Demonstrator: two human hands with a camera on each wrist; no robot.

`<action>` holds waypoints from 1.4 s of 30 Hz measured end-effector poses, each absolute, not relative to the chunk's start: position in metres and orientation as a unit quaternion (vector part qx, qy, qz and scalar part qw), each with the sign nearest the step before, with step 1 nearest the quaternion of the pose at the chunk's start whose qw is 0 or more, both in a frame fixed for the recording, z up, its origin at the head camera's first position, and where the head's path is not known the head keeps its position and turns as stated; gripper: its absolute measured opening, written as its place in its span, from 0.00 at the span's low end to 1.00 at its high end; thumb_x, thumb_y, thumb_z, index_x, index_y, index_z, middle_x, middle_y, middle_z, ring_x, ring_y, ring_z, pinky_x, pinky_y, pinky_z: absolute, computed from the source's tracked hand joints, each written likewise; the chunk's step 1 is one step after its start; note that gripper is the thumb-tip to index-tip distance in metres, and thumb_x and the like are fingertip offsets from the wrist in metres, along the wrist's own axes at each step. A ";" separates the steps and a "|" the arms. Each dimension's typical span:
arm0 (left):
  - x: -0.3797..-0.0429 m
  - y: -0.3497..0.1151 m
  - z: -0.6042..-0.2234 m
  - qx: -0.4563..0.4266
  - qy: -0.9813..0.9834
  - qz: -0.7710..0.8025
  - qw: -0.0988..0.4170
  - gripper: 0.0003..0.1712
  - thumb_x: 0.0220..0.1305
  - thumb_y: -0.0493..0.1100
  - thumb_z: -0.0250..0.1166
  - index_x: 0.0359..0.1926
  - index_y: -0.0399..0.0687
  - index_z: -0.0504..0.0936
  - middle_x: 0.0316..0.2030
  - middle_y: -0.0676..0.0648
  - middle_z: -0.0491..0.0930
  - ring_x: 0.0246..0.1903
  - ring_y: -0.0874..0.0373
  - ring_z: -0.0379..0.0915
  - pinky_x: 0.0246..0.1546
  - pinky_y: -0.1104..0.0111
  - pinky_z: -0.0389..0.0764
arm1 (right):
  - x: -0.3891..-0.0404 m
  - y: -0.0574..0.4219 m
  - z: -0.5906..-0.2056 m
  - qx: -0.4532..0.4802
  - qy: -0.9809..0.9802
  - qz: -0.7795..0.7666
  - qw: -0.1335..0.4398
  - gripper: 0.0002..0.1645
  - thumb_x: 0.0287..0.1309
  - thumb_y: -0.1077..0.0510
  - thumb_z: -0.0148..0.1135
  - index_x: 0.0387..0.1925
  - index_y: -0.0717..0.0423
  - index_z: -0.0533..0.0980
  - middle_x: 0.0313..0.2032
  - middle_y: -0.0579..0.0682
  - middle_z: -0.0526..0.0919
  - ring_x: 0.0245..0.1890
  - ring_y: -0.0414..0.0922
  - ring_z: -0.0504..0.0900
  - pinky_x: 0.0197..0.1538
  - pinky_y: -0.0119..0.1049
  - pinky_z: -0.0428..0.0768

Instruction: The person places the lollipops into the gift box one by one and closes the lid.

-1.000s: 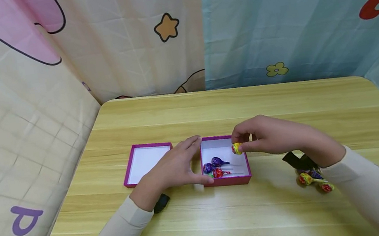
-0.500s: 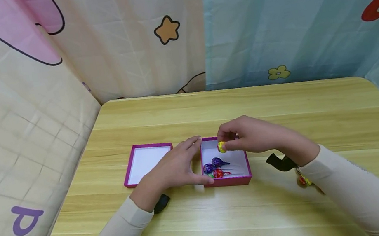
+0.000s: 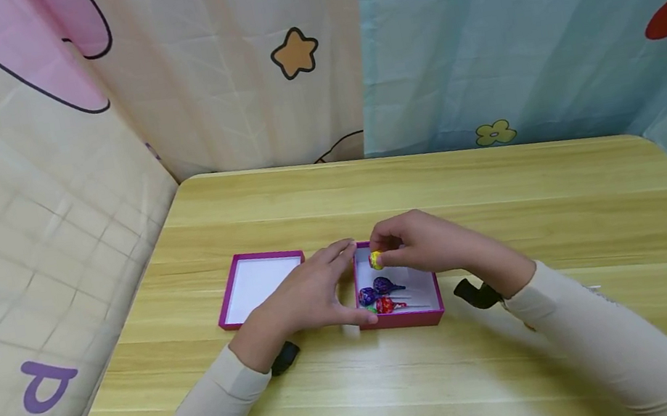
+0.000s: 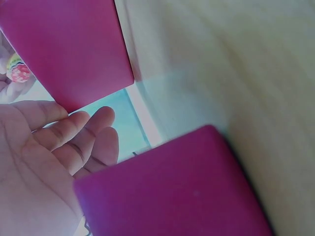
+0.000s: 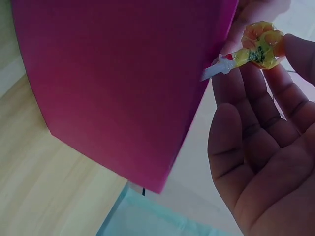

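Observation:
My right hand (image 3: 422, 243) pinches a yellow-wrapped lollipop (image 3: 375, 260) between thumb and fingers, over the far left part of a magenta box (image 3: 402, 321). In the right wrist view the white stick of the lollipop (image 5: 263, 46) points toward the box rim. My left hand (image 3: 311, 293) holds the box along its left side, thumb at the near corner and fingertips at the far one. Inside, near the thumb, lie purple lollipops (image 3: 383, 285) and a red lollipop (image 3: 384, 305), sticks to the right. A bit of green shows by the thumb.
Left of the box, the magenta lid (image 3: 257, 287) lies with its white inside up, partly behind my left hand. Black straps (image 3: 477, 293) hang at both wrists. My right sleeve (image 3: 584, 320) covers most of what lies on the table (image 3: 406, 402) at right. Printed curtains stand behind.
My right hand has carried the yellow lollipop leftward from the box's right side to its far left part. My sleeve now hides the loose lollipops at right. The left hand stays put.

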State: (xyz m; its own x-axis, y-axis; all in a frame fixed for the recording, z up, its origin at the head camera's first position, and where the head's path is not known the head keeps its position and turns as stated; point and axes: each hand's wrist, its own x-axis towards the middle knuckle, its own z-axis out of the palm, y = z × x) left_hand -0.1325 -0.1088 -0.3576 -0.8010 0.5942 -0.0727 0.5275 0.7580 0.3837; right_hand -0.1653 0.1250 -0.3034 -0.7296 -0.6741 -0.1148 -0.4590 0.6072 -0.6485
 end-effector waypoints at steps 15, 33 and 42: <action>-0.133 -0.111 -0.358 0.308 0.930 0.178 0.095 0.73 0.41 0.88 0.58 0.78 0.47 0.54 0.77 0.50 0.52 0.74 0.53 0.50 0.68 0.55 0.61 | -0.164 0.108 -0.325 -0.333 0.898 -0.252 0.137 0.02 0.63 0.55 0.68 0.37 0.48 0.83 0.29 0.38 0.82 0.29 0.39 0.76 0.38 0.36 0.77; -0.134 -0.112 -0.358 0.311 0.929 0.178 0.095 0.72 0.42 0.88 0.56 0.78 0.47 0.53 0.77 0.50 0.51 0.74 0.54 0.49 0.69 0.56 0.61 | -0.167 0.097 -0.339 -0.319 0.918 -0.199 0.123 0.03 0.61 0.53 0.69 0.35 0.48 0.83 0.27 0.38 0.81 0.28 0.39 0.76 0.37 0.35 0.76; -0.135 -0.111 -0.358 0.312 0.928 0.181 0.097 0.72 0.43 0.87 0.58 0.78 0.46 0.53 0.76 0.50 0.52 0.74 0.54 0.50 0.69 0.54 0.60 | -0.170 0.096 -0.346 -0.322 0.919 -0.189 0.129 0.04 0.62 0.52 0.69 0.34 0.47 0.83 0.26 0.38 0.80 0.27 0.39 0.75 0.35 0.34 0.75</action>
State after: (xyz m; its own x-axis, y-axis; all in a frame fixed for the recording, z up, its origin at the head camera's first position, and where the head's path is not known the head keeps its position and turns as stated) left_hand -0.1351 -0.1109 -0.3575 -0.7870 0.6133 -0.0667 0.5429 0.7400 0.3971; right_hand -0.1699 0.0956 -0.3456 -0.7596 -0.6402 -0.1147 -0.5428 0.7212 -0.4304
